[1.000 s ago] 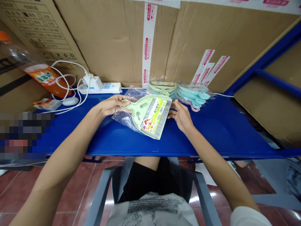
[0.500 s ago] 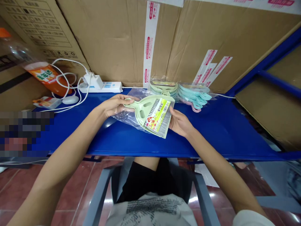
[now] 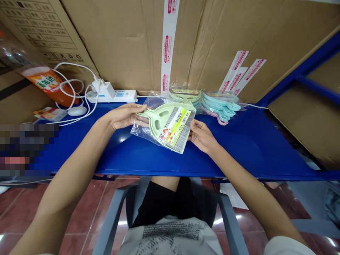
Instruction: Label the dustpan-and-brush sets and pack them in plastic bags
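Observation:
A pale green dustpan and brush set [image 3: 156,124], with grey bristles and a yellow-and-white printed label, is held over the blue table. My left hand [image 3: 126,117] closes round its handle end. At the opposite side, my right hand [image 3: 202,136] pinches the wide bristle edge between thumb and fingers. A clear plastic bag [image 3: 142,131] lies under and behind the set, reaching toward my left hand. Just beyond are a stack of bagged green sets [image 3: 183,95] and, beside it, a stack of bagged light blue sets [image 3: 221,103] with a pink one at the bottom.
Along the back left lie a white power strip [image 3: 123,95] with cables, a white mouse-like object [image 3: 77,111], a small box [image 3: 51,114] and an orange drink bottle [image 3: 50,85]. Cardboard [image 3: 127,46] walls the back of the blue table [image 3: 255,141]. A blue metal frame [image 3: 294,79] stands right.
The dustpan and brush set has shifted slightly left and tilted a little with both hands still gripping it. The camera view has moved slightly.

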The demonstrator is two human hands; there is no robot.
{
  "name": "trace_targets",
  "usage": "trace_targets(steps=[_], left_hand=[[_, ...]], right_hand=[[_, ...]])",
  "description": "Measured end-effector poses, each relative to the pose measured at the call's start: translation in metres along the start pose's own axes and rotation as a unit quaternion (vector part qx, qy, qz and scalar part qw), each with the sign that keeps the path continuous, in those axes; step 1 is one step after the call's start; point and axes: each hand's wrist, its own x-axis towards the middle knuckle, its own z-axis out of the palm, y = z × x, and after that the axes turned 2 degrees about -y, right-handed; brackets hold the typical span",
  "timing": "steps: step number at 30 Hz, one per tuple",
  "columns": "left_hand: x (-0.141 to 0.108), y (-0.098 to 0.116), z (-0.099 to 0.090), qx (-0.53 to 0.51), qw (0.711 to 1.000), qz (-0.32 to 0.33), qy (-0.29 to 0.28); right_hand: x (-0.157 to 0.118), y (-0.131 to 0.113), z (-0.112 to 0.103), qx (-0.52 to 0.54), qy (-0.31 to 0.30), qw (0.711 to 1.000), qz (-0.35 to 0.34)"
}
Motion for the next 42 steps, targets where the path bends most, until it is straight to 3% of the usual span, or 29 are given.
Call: trace_targets(steps=[8,18,25,30,35,42], left_hand=[[-0.005,0.002,-0.012,0.009,0.999,-0.025,0.022],[-0.003,0.011,-0.015,-0.021,0.995,0.015,0.101],[-0.009,0.018,-0.029,-0.028,0.993,0.028,0.115],[-0.007,0.015,-0.032,-0.019,0.993,0.045,0.107],[-0.006,0.01,-0.017,-0.017,0.992,0.08,0.094],[-0.013,0.01,-0.007,-0.005,0.995,0.102,0.011]], right_hand=[[-0.001,-0.003,0.003,-0.013,0.044,0.999,-0.011],[-0.002,-0.005,0.006,0.01,0.101,0.995,-0.012],[-0.01,-0.011,0.016,-0.005,0.078,0.996,-0.038],[-0.011,-0.015,0.018,0.009,0.048,0.999,-0.021],[-0.012,-0.015,0.021,0.012,-0.046,0.996,0.07],[-0.021,-0.03,0.031,-0.061,0.036,0.995,0.065]])
